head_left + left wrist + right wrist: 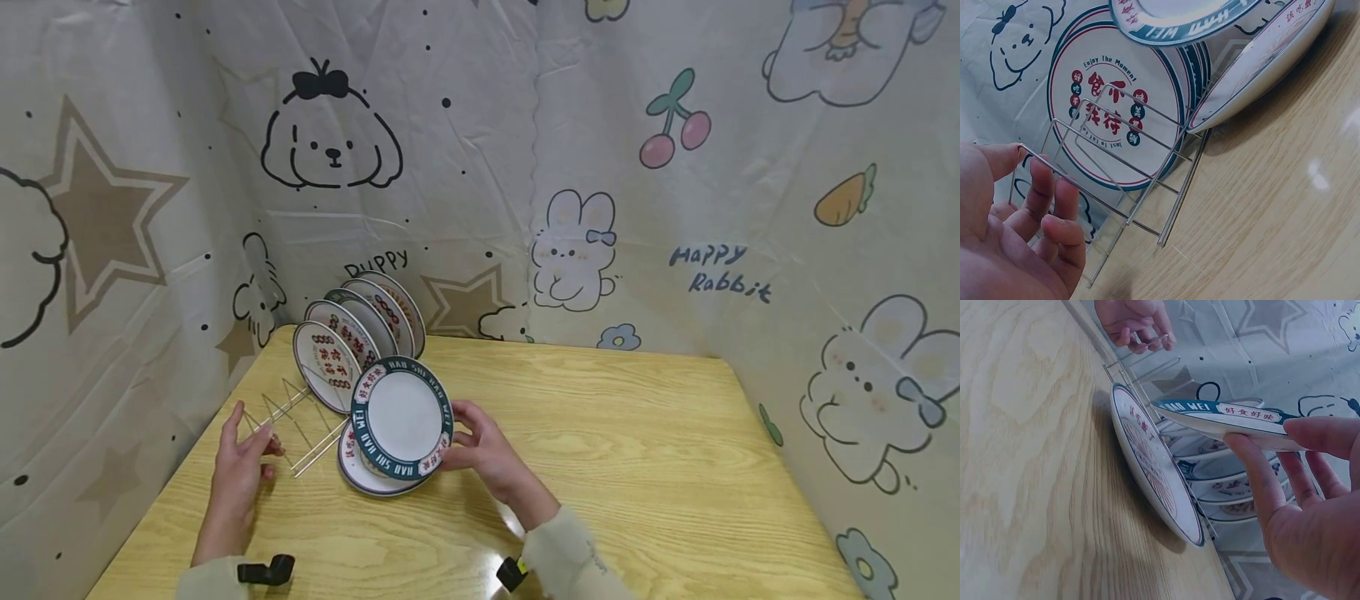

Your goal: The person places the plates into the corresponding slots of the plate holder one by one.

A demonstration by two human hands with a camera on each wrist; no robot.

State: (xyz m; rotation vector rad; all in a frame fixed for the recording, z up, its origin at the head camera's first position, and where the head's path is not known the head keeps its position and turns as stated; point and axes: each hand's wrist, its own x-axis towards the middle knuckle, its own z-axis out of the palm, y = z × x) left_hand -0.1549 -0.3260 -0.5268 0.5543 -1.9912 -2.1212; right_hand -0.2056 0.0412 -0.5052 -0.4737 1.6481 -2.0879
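My right hand [491, 458] grips the edge of a white plate [405, 415] with a dark green lettered rim, its face towards the head camera. In the right wrist view, the thumb and fingers hold this plate [1235, 422] from its side. Below it, a second plate [1154, 462] with red characters leans beside the rack, partly hidden in the head view. At the near end of a wire dish rack [321, 447], my left hand [238, 475] pinches the end wire between thumb and fingers, as the left wrist view shows. Several plates [1110, 106] stand upright in the rack's far part.
The rack stands on the left of a wooden table [600, 467]. Behind it hangs a printed cloth [480, 167], close to the racked plates; more cloth borders the table's left and right sides.
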